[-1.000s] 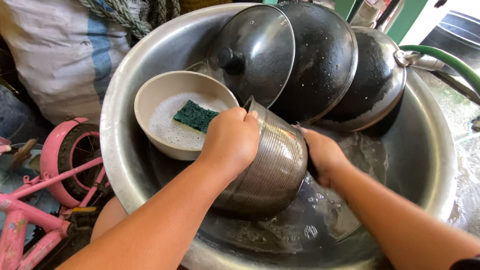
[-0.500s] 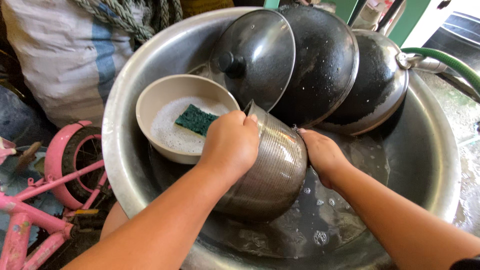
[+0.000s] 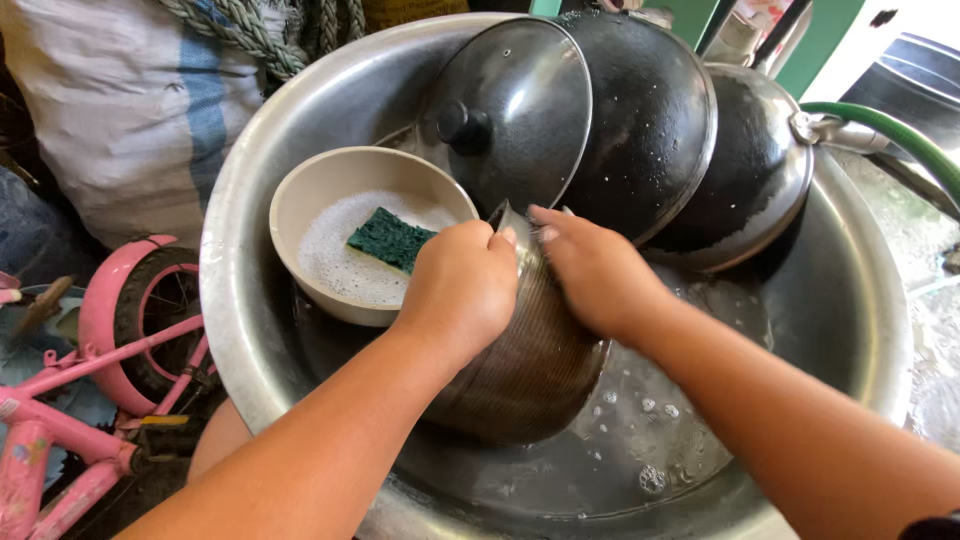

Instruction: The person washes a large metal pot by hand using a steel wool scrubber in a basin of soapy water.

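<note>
A ribbed metal pot (image 3: 530, 370) lies tilted inside a large steel basin (image 3: 860, 290) with soapy water at its bottom. My left hand (image 3: 462, 285) grips the pot's rim at the top. Beside it, my right hand (image 3: 595, 268) rests on the rim and upper side of the same pot, fingers curled over the edge. Just left of the hands sits a beige bowl (image 3: 320, 200) holding suds and a dark green sponge (image 3: 390, 238).
A dark lid with a knob (image 3: 515, 110) and two blackened pans (image 3: 650, 110) (image 3: 750, 170) lean against the basin's far wall. A green hose (image 3: 890, 135) runs at the right. A pink child's bicycle (image 3: 90, 390) and a white sack (image 3: 120, 110) stand left.
My right hand has moved from the pot's lower right side up to the rim, next to my left hand. The pot has turned slightly.
</note>
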